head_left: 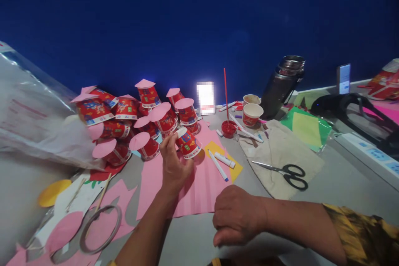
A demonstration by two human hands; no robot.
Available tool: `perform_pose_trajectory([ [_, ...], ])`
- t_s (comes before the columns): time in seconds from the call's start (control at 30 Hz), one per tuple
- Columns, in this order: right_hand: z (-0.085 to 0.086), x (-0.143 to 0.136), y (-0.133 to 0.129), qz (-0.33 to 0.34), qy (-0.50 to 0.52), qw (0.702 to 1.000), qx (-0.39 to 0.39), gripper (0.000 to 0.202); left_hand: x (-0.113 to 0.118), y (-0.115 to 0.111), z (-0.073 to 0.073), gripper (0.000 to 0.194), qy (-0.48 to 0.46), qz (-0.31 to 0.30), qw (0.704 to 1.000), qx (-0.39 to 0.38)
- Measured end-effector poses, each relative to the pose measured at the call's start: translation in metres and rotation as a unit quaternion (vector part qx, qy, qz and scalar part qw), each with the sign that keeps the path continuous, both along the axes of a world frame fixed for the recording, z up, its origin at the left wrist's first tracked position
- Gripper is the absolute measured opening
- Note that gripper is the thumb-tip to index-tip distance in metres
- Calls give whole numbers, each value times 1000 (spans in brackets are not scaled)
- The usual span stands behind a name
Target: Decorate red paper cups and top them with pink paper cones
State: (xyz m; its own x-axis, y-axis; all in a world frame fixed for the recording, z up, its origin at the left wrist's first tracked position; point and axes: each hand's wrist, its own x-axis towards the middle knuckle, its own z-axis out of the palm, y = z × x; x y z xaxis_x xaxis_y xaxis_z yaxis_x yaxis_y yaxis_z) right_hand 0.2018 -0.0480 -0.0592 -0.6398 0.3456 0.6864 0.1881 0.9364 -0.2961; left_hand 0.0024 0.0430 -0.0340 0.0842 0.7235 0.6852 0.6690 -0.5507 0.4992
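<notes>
Through the head camera I see the left hand (174, 166) grasping a red cup (188, 143) over the pink sheet (199, 199), thumb and fingers about its near side. The cup tilts, narrow white end toward the upper left; the fingers hide part of its side, and I can't tell whether its rim touches anything. The right hand (237, 214) is curled into a loose fist near the front edge of the sheet. Its palm is turned from me, so whatever is inside is hidden. A patterned sleeve (361, 228) runs out of my picture at the right.

Behind the held cup, pink-topped cups (186, 112) overlap, so I can't count them surely. A plastic bag (40, 108) is cut off at the left, and a bright patch (205, 95) at the back is pixelated. The black thing (327, 104) by the phone (344, 79) is hard to make out.

As for writing, the held cup carries blue and yellow print with a green square, its characters too small for me to read. The bag's red lettering blurs, the phone's lit screen is illegible, and I can make out no brand on the flask (274, 95).
</notes>
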Motion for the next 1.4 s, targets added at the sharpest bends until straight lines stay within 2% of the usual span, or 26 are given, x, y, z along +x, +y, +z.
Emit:
perform_pose_trajectory([
  [0.13, 1, 0, -3, 0, -20, 1000, -4, 58, -1, -1, 1, 84, -12, 13, 1000, -2],
  [0.37, 4, 2, -2, -11, -50, 998, 33, 57, 2, -6, 0, 84, -70, -9, 997, -29],
  [0.53, 1, 3, -3, -11, -85, 996, 26, 56, -1, -3, -4, 85, -66, -14, 998, -9],
  [0.7, 2, 4, -6, -6, -82, 996, 24, 60, 0, -5, -5, 84, -64, -16, 997, -38],
  [0.87, 4, 4, -7, -16, -94, 995, 14, 60, 2, -8, -6, 88, -72, -17, 997, -31],
  [1.27, -5, 1, -6, -6, -122, 992, 1, 52, 3, -7, -7, 88, -96, -10, 993, -73],
  [1.4, -6, -1, -5, -6, -127, 992, 7, 48, 1, -6, -7, 86, -77, 5, 996, -47],
])
